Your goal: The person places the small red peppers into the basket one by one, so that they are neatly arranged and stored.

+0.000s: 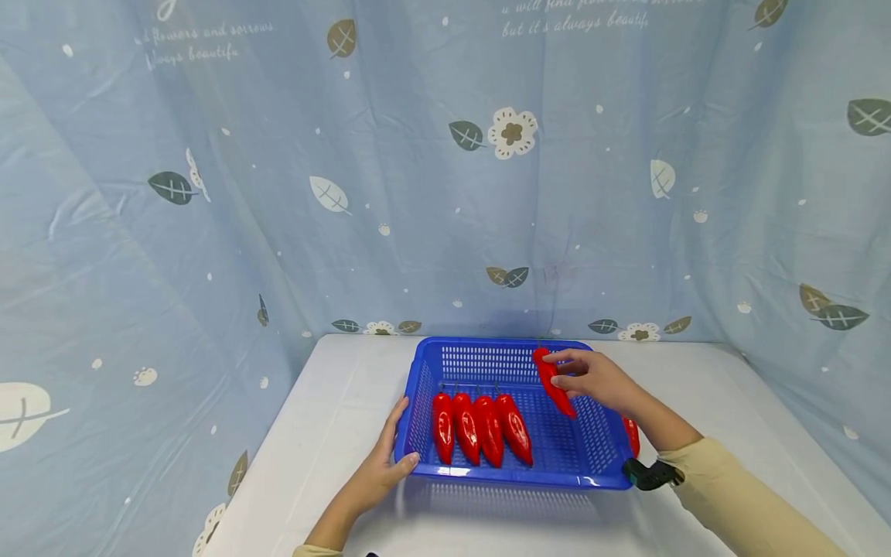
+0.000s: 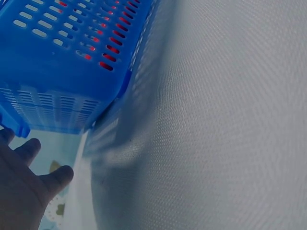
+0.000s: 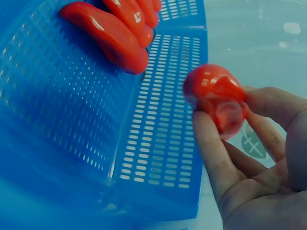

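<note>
My right hand (image 1: 592,375) pinches a glossy red chili pepper (image 1: 554,387) between thumb and fingers, above the right back part of a blue plastic basket (image 1: 518,478). In the right wrist view the held pepper (image 3: 216,98) appears end-on, and the right hand (image 3: 261,163) reaches in from the right. Several red peppers (image 1: 487,429) lie side by side in the basket's left half. My left hand (image 1: 379,468) rests at the basket's front left corner, its fingers fairly straight along the side. The left wrist view shows that hand (image 2: 26,184) with fingers spread beside the basket (image 2: 53,72).
The basket stands on a white-covered table (image 1: 334,394). Another red pepper (image 1: 631,435) lies outside the basket on the right, partly hidden by its wall. A black device (image 1: 652,474) sits on the right wrist. Blue patterned cloth (image 1: 431,193) hangs behind and at both sides.
</note>
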